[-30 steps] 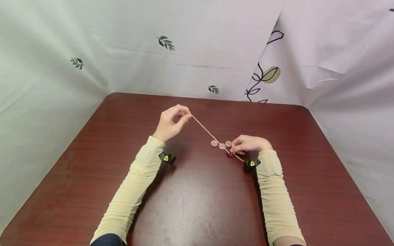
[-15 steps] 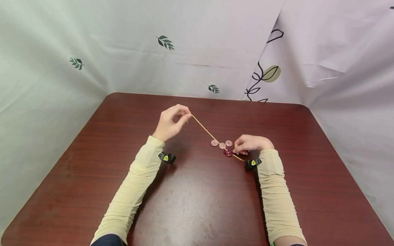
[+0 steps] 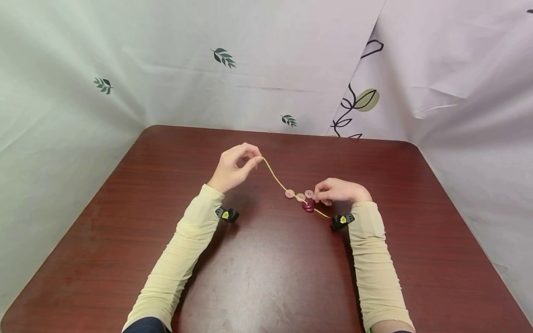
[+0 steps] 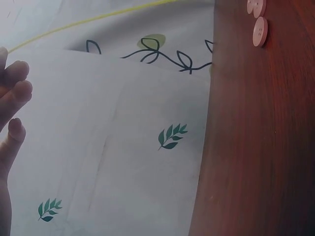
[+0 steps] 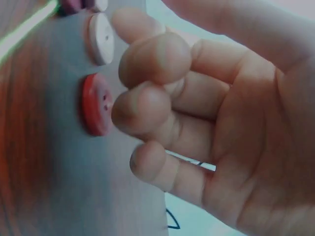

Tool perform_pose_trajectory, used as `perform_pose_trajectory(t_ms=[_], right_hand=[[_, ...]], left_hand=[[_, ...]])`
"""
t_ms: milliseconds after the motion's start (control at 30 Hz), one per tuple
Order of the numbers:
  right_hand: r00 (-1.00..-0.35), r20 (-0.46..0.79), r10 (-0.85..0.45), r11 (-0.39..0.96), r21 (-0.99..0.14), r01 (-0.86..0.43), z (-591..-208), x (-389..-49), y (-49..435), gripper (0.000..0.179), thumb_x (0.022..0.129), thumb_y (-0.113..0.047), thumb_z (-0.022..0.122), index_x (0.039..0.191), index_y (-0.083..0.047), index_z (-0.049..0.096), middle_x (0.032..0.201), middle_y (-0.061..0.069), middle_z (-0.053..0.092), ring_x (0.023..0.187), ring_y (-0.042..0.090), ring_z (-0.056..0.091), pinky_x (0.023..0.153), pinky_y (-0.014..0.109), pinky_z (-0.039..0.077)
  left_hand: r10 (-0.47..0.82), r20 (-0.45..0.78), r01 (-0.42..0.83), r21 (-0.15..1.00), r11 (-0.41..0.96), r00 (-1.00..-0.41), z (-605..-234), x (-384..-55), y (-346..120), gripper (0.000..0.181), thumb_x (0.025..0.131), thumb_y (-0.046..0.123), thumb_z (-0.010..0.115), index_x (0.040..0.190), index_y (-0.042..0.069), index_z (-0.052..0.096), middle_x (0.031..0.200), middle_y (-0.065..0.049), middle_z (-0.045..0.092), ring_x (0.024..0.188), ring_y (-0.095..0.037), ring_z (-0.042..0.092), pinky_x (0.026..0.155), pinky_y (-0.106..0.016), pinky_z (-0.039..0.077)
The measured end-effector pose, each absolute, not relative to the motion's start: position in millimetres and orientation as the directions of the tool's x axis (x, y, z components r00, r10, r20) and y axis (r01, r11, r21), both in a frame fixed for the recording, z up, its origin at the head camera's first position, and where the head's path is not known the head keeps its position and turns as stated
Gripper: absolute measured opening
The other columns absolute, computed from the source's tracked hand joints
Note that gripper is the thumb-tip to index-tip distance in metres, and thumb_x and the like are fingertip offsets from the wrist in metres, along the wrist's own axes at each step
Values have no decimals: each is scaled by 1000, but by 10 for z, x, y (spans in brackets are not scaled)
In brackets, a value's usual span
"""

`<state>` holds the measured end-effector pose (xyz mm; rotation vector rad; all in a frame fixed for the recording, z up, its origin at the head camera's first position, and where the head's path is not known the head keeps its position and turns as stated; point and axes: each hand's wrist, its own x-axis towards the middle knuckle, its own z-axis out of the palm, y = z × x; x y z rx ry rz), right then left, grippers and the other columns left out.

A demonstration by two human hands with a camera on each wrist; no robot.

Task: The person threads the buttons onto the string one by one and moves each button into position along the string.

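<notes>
My left hand (image 3: 236, 167) pinches the end of a yellow string (image 3: 272, 174) above the table. The string slopes down right to dark red buttons (image 3: 308, 206) that sit on it, and its tail runs towards the right wrist. Pink buttons (image 3: 289, 194) lie beside and under the string. My right hand (image 3: 342, 190) hovers just right of them, fingers loosely bent, nothing visible between them. In the right wrist view a red button (image 5: 97, 104) lies near the fingertips; the hand hides it from the head view. Only fingers of the left hand (image 4: 14, 93) show in its wrist view.
The buttons lie on a dark reddish-brown table (image 3: 258, 268) with rounded far corners. White cloth (image 3: 179, 69) with leaf prints hangs behind and at both sides. A small black camera (image 3: 226, 214) is strapped at the left wrist, another black camera (image 3: 342, 222) at the right.
My right hand has come off the dark red buttons, which slid slightly left, and has risen a little. The string has gone from taut to slack as the left hand shifted slightly right.
</notes>
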<state>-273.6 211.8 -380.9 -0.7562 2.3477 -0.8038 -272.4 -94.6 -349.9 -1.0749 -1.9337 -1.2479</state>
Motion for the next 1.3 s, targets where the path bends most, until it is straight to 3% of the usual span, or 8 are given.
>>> perform_pose_trajectory(t_ms=[100, 233, 333, 567, 800, 967, 1100, 1300], right_hand=[[-719, -251, -648, 666, -645, -375, -3760, -2722, 2066, 17, 86, -17, 54, 76, -4, 61, 56, -2, 49, 55, 11, 48, 58, 23, 40], [-763, -172, -623, 640, -673, -371, -3697, -2700, 1943, 17, 86, -21, 55, 82, -5, 61, 63, 10, 56, 61, 25, 53, 58, 29, 44], [-806, -99, -583, 613, -705, -357, -3684, -2699, 1829, 17, 87, -20, 54, 89, -4, 60, 69, 17, 60, 64, 33, 57, 57, 33, 46], [-866, 107, -489, 595, -685, -421, -3662, -2674, 1612, 18, 89, -29, 53, 86, -13, 61, 67, 5, 57, 70, 24, 58, 68, 28, 44], [-887, 147, -438, 531, -754, -387, -3576, -2616, 1454, 28, 92, -41, 42, 88, -20, 60, 80, 9, 61, 80, 26, 57, 73, 34, 45], [-879, 155, -450, 469, -797, -381, -3537, -2574, 1359, 35, 95, -40, 36, 102, -16, 60, 95, 7, 64, 91, 19, 58, 83, 40, 45], [-874, 135, -466, 436, -825, -360, -3505, -2530, 1293, 34, 95, -39, 36, 114, -22, 57, 105, 3, 63, 99, 15, 59, 92, 39, 43], [-835, 133, -534, 354, -862, -364, -3324, -2384, 1215, 31, 96, -24, 40, 121, -11, 51, 102, 15, 64, 92, 18, 59, 84, 31, 46]], left_hand=[[314, 810, 867, 439, 235, -495, -3500, -2719, -938, 6, 80, 6, 64, 83, 8, 59, 61, 1, 57, 58, -3, 50, 53, -24, 41], [325, 796, 858, 449, 249, -511, -3502, -2703, -917, 7, 80, 7, 65, 83, 7, 59, 60, 0, 57, 57, -2, 51, 53, -18, 40], [338, 779, 848, 462, 261, -528, -3502, -2693, -899, 7, 80, 9, 64, 84, 7, 59, 61, -1, 57, 57, -3, 51, 52, -20, 42], [365, 766, 847, 454, 275, -529, -3522, -2690, -876, 7, 81, 10, 64, 84, 8, 58, 62, 0, 58, 60, -3, 53, 54, -21, 46], [391, 761, 854, 426, 301, -517, -3542, -2689, -856, 8, 80, 11, 66, 84, 10, 58, 60, 2, 58, 65, -4, 51, 64, -22, 45], [419, 751, 858, 412, 307, -510, -3556, -2672, -828, 9, 80, 10, 66, 83, 11, 58, 59, 1, 58, 65, -4, 48, 62, -28, 45], [436, 748, 862, 389, 324, -501, -3579, -2671, -802, 10, 79, 11, 66, 84, 12, 58, 60, 1, 59, 63, -7, 46, 59, -32, 42], [442, 742, 857, 365, 365, -504, -3611, -2668, -776, 10, 79, 14, 67, 86, 13, 60, 64, 4, 62, 62, -17, 48, 59, -29, 40]])
